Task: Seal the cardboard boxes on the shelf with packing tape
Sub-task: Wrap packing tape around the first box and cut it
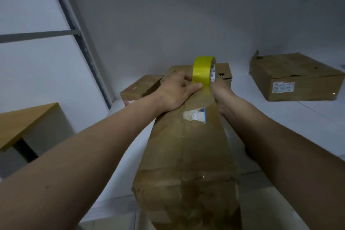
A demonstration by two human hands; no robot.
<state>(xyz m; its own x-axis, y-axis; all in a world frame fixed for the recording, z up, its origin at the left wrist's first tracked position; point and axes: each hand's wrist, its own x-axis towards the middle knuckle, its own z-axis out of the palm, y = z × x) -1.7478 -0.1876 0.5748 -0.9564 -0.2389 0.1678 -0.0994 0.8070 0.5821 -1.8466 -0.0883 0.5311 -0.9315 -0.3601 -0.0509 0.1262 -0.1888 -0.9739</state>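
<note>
A long, worn cardboard box [186, 151] lies lengthwise on the white shelf [291, 129], running away from me. A yellow roll of packing tape [203, 70] stands on edge on the box's top near its far end. My right hand [222, 93] grips the roll from below and behind, its fingers mostly hidden. My left hand [177, 91] lies flat on the box top, thumb pressing the tape strip just in front of the roll. A clear strip of tape runs along the box's top seam toward me.
A small cardboard box [140, 89] sits left of the long box, partly behind my left hand. A flat, wide cardboard box [296, 78] with a white label lies at the right. A metal shelf upright [78, 30] stands at left, a wooden tabletop [24, 123] below it.
</note>
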